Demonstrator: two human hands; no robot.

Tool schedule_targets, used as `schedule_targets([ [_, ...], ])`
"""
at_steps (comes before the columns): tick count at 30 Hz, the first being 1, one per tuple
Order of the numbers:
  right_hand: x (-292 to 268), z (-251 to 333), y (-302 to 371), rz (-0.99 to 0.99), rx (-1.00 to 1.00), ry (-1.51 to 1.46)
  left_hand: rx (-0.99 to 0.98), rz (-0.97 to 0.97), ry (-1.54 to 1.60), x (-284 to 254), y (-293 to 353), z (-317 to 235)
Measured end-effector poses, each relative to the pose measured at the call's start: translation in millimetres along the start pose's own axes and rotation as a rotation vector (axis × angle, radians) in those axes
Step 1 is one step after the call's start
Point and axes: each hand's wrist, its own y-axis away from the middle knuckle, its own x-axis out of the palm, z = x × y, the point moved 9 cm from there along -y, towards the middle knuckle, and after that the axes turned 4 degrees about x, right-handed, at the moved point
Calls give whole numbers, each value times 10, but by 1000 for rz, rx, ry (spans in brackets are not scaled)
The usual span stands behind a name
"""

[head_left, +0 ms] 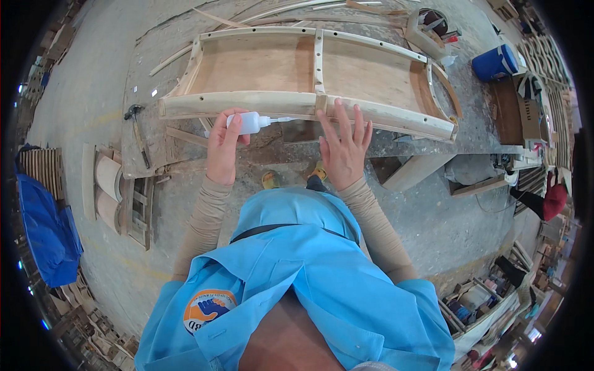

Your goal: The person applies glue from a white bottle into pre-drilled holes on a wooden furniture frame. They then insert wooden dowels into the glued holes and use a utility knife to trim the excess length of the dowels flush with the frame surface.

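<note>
A white squeeze bottle (249, 123) with a thin pointed nozzle lies sideways in my left hand (224, 141), its tip toward the right. My fingers wrap round the bottle's base end. My right hand (344, 147) has its fingers spread, with the fingertips at the near rail of a curved wooden frame (260, 101). This frame has plywood panels, a cross rail (318, 62) in the middle and dark holes along its far rail. It rests on a worn workbench (247, 154), and the nozzle points along its near side.
On the bench's left lies a hammer (137, 135). Wood strips (272, 12) lie behind the frame. A wooden box of tools (427, 34), a blue container (495, 63) and a cardboard box (527, 114) stand to the right. Curved wooden parts (108, 185) stand on the floor at left.
</note>
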Motion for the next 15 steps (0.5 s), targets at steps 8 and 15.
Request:
schedule_targets([
  [8,26,18,0,21,43,-39,-8,47,-87,144,-62,-3],
  [15,-151,-85,81,-26,31,-121,17,92,-105,262,-136,-8],
])
